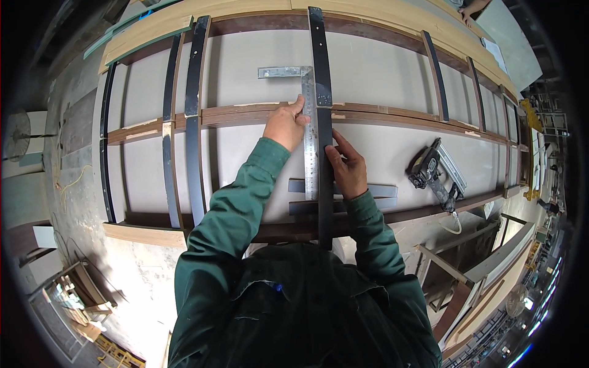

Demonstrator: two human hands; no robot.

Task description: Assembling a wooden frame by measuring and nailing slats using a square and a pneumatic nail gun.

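My left hand (287,126) is closed on a metal try square (309,150), its thumb pointing away from me along the blade. The square's thicker stock (280,72) lies at the far end, turned to the left. The blade runs beside a dark wooden slat (325,196), which reaches from the middle rail of the frame toward my body. My right hand (348,164) grips that slat's right edge, fingers curled against its side. Another dark slat (319,55) continues the line beyond the middle rail. Two loose grey strips (383,191) lie partly under the blade and slat.
A nail gun (437,172) with a hose rests on the pale panel to the right. Brown rails (392,116) and further dark slats (195,67) divide the frame. Wooden boards (245,12) lie along the far side. Another person's hand (471,11) shows at the top right.
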